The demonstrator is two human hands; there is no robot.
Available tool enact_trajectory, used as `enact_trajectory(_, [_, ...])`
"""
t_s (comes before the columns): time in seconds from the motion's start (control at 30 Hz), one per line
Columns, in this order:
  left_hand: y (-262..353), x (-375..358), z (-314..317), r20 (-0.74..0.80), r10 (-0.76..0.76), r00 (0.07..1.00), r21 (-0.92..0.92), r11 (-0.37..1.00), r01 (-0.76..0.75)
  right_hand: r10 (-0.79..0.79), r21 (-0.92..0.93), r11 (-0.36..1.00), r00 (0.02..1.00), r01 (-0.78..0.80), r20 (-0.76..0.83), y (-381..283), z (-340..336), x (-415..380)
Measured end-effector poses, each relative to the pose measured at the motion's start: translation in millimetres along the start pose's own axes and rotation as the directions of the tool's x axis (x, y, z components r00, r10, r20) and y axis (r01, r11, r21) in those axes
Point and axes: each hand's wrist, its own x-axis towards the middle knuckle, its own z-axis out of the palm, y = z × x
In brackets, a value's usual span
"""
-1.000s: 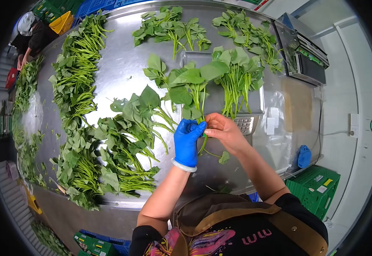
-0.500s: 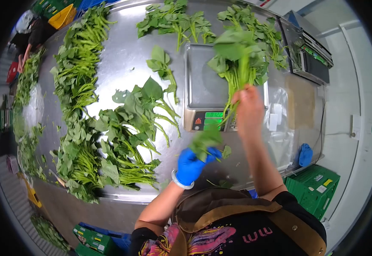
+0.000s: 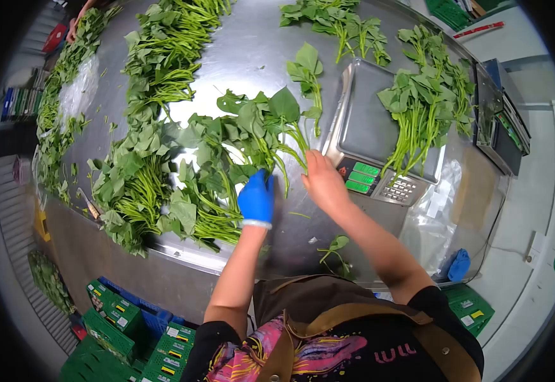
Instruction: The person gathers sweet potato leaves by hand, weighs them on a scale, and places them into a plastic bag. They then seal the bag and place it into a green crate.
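Observation:
My left hand, in a blue glove, is at the near edge of a loose pile of leafy green stalks, its partly visible fingers stretched toward the stems. My bare right hand reaches in from the other side, fingers extended at the stem ends and thumb apart. A bunch of leafy greens lies on the right part of the scale, stems toward me. The scale's green display is lit. One small sprig lies just left of the scale, and another sprig is close to my apron.
A long row of greens runs down the left of the steel table. More greens lie at the back. Clear plastic bags and a blue glove are at right. Green crates stand below; another person's arm shows top left.
My right hand has let go of the bunch, which now rests on the scale. My left hand has released a leafy sprig. Both hands have moved to the pile, and the view has shifted.

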Motion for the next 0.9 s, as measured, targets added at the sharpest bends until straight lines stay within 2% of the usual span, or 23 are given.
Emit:
enact_trajectory(0.03, [-6,8,4,0.035,-0.032,0.999,0.112,0.993,0.028,0.056,-0.094,0.994,0.998,-0.054,0.016,-2,22,6])
enact_trajectory(0.1, [-7,18,10,0.119,-0.072,0.990,0.174,0.983,0.051,0.177,-0.288,0.944,0.984,-0.161,0.031,-4,53,19])
enact_trajectory(0.13, [-9,22,15,0.164,-0.059,0.985,0.149,0.988,0.034,0.209,-0.357,0.916,0.977,-0.182,0.036,-6,58,24])
enact_trajectory(0.23, [-14,23,13,0.237,-0.121,0.964,-0.168,0.972,0.164,0.340,-0.168,0.937,0.911,-0.307,0.233,-8,48,33])
enact_trajectory(0.27, [-26,19,21,0.249,-0.161,0.955,-0.446,0.856,0.261,0.356,-0.023,0.933,0.911,-0.359,0.208,-6,42,35])
enact_trajectory(0.3, [-26,17,11,0.316,-0.191,0.929,-0.633,0.687,0.357,0.373,0.125,0.909,0.909,-0.398,0.187,1,35,35])
enact_trajectory(0.33, [-21,13,-10,0.388,-0.201,0.900,-0.768,0.469,0.436,0.393,0.274,0.862,0.904,-0.427,0.170,5,29,35])
enact_trajectory(0.37, [-18,9,-29,0.457,-0.190,0.869,-0.843,0.217,0.491,0.399,0.474,0.791,0.913,-0.387,0.079,4,16,32])
enact_trajectory(0.4, [-17,3,-39,0.454,-0.130,0.881,-0.873,0.131,0.469,0.419,0.649,0.693,0.908,-0.313,-0.009,0,0,28])
enact_trajectory(0.43, [-18,0,-38,0.420,-0.148,0.895,-0.880,0.174,0.442,0.452,0.793,0.571,0.888,-0.212,-0.088,0,-9,23])
enact_trajectory(0.53, [-14,-11,-43,0.308,-0.195,0.931,-0.870,0.339,0.359,0.466,0.633,0.622,0.868,-0.460,0.172,9,-10,29])
enact_trajectory(0.57, [-5,-14,-48,0.243,-0.168,0.956,-0.906,0.314,0.285,0.451,0.739,0.577,0.890,-0.349,0.068,7,-15,34])
enact_trajectory(0.63, [1,-22,-53,0.085,-0.127,0.988,-0.837,0.528,0.140,0.459,0.877,0.458,0.884,-0.145,-0.093,-18,-49,25])
enact_trajectory(0.67, [8,-29,-59,0.072,-0.097,0.993,-0.788,0.604,0.117,0.455,0.908,0.403,0.886,-0.114,-0.090,-30,-55,23])
enact_trajectory(0.73, [23,-21,-67,0.013,0.000,1.000,-0.670,0.742,0.009,0.334,0.822,0.507,0.938,-0.260,0.091,-44,-47,19])
enact_trajectory(0.77, [23,-23,-65,0.034,0.042,0.999,-0.602,0.799,-0.014,0.285,0.759,0.563,0.939,-0.326,0.192,-50,-41,11])
enact_trajectory(0.83, [12,-39,-45,0.091,0.107,0.990,-0.456,0.888,-0.054,0.111,0.653,0.714,0.962,-0.252,0.249,-53,-21,-2])
enact_trajectory(0.87, [-1,-49,-28,0.019,0.171,0.985,-0.392,0.908,-0.150,0.047,0.617,0.760,0.963,-0.206,0.264,-52,-10,-9])
enact_trajectory(0.9, [-3,-54,-27,0.033,0.151,0.988,-0.399,0.908,-0.126,0.027,0.618,0.767,0.971,-0.172,0.238,-49,3,-17])
